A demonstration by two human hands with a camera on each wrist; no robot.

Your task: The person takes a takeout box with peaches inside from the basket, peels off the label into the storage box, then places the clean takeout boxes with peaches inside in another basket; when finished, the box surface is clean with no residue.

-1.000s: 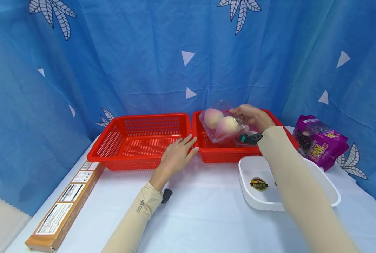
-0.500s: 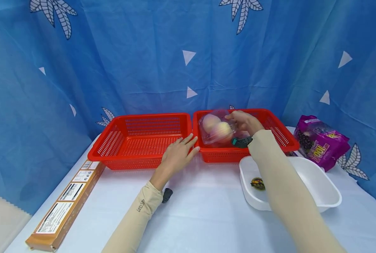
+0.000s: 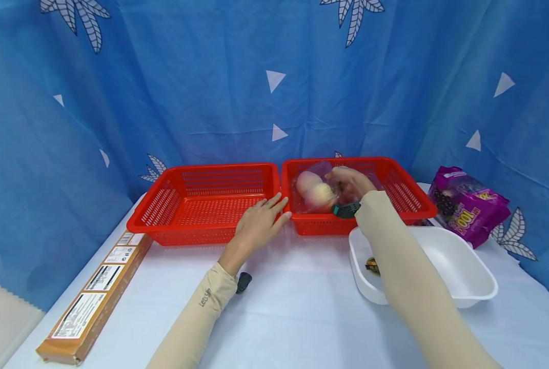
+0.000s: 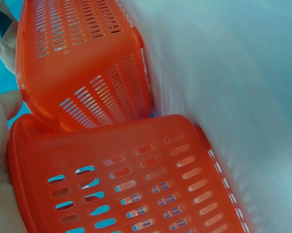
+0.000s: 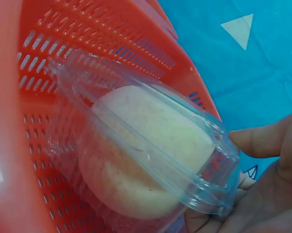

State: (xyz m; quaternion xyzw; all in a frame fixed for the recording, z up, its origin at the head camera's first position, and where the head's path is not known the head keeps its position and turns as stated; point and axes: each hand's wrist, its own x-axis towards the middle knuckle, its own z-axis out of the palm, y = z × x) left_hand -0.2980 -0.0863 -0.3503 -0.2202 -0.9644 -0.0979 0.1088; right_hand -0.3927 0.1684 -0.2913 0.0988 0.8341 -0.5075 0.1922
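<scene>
On the white table [image 3: 302,307], the right grip [image 3: 348,182] clasps a peach pack [image 3: 313,192]; the left grip [image 3: 258,225] rests flat.

clear peach pack [image 3: 314,191] (in red basket [image 3: 405,205])

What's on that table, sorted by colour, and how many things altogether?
Red: 2, left basket and right basket.
White: 1, tub.
Purple: 1, bag.
Clear: 1, peach pack, held by the right hand.
Brown: 1, long box.
Total: 6.
</scene>
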